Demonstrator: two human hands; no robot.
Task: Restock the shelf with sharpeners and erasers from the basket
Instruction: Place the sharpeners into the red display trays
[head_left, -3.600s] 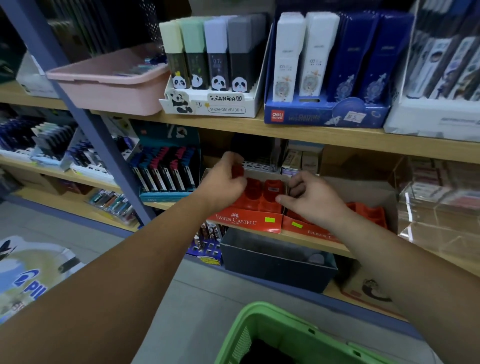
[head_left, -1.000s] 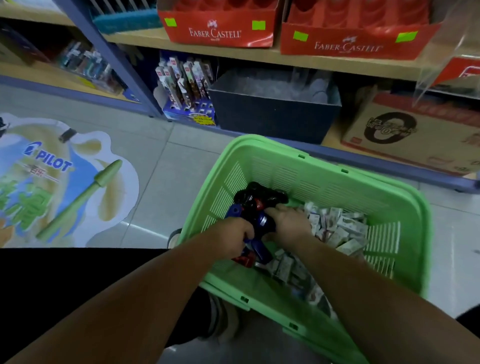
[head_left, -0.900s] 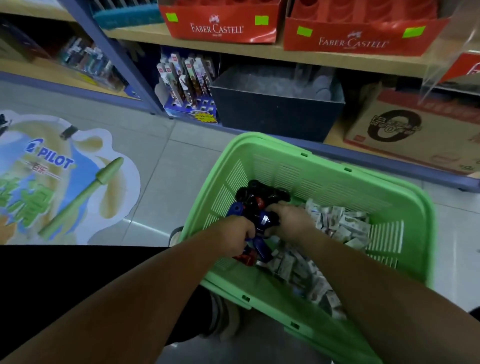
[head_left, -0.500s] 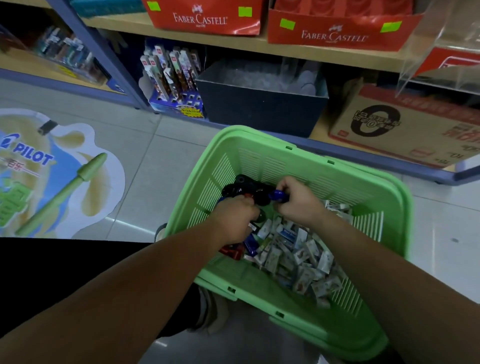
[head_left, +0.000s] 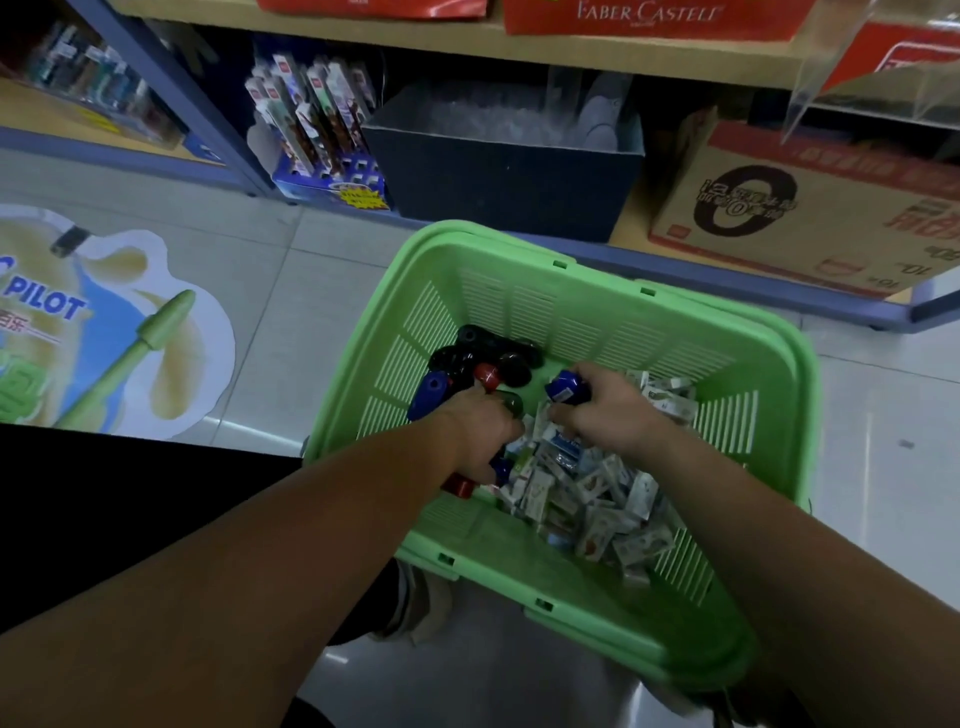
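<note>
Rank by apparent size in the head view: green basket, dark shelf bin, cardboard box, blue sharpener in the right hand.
1. green basket, nearest the camera.
2. dark shelf bin and cardboard box: look alike, box cut by the frame, so unranked.
3. blue sharpener, pinched in the right hand.

The fingers of the left hand (head_left: 480, 431) are buried among the sharpeners (head_left: 470, 358) — whether they grip any cannot be told. The right hand (head_left: 605, 415) covers most of the blue sharpener (head_left: 563, 388) it pinches. The eraser (head_left: 587, 488) prints are too small to read. The top edge cuts the red boxes (head_left: 649, 18) — the left edge, the floor sticker (head_left: 104, 322).
</note>
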